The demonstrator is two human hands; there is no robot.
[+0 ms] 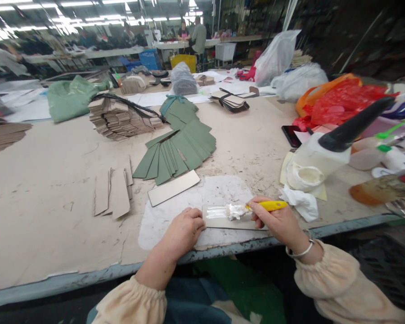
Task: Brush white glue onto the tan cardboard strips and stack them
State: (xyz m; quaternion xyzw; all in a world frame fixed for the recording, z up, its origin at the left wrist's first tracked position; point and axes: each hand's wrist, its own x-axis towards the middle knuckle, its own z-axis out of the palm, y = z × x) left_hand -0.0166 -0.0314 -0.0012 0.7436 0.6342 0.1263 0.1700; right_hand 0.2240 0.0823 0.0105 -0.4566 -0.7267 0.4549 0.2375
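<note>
A flat beige strip [253, 223] lies on a white sheet [222, 186] near the table's front edge. Fingers of my left hand [185, 227] press on the strip's left end. My right hand [276, 218] grips a brush with a yellow handle [272, 205]; its bristles are thick with white paste [235, 211] and rest on the strip. White streaks run left from the bristles along the strip. Just behind, another beige strip [174, 188] lies at a slant beside a fan of green pieces [178, 150].
Loose grey-brown strips [116, 191] and a tied brown stack [121, 119] lie to the left. At right stand a white bottle with a black nozzle [319, 157], a crumpled tissue [300, 203], a phone [291, 136] and an amber bottle [381, 190]. Plastic bags [344, 101] sit behind.
</note>
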